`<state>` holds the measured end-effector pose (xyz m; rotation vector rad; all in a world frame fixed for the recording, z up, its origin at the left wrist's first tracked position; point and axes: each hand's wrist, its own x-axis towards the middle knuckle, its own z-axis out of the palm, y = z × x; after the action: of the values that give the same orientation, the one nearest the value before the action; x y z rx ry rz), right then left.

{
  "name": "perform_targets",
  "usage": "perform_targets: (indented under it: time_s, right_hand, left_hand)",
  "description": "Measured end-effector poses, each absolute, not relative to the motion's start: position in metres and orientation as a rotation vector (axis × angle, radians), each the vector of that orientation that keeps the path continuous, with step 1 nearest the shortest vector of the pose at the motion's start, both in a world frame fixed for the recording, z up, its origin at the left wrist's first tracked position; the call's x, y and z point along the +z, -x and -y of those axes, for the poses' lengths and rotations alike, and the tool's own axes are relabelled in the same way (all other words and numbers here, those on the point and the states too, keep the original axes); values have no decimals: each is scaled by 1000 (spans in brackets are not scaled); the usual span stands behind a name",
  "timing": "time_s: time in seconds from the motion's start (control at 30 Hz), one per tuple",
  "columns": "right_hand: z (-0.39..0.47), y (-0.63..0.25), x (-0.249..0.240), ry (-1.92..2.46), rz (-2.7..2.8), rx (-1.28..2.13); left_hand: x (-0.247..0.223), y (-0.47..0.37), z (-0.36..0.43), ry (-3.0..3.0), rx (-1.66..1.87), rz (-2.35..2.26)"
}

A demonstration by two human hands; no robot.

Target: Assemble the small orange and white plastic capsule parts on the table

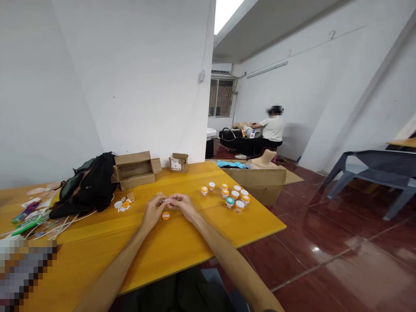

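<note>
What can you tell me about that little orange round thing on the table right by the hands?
The orange cap is a small flat disc, plastic by the look of it, with pale markings on top too small to read. It lies flat on the yellow table, just below where the left hand and right hand meet. Whether either hand touches it is hard to tell.

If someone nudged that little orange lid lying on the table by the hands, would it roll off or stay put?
The orange lid lies flat on the yellow table, so a nudge would probably slide it, not roll it. It looks small and thin, likely light. The tabletop seems smooth, so it may skid easily.
</note>
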<state>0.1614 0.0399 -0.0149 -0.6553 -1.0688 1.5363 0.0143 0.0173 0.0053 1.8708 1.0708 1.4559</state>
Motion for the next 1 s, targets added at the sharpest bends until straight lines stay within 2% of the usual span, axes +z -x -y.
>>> perform_targets:
  time_s: [1.0]
  right_hand:
    - [-35, -163, -15, 730, 1085, 1495]
  left_hand:
    - [1, -16, -14, -1898, 1402, -1133]
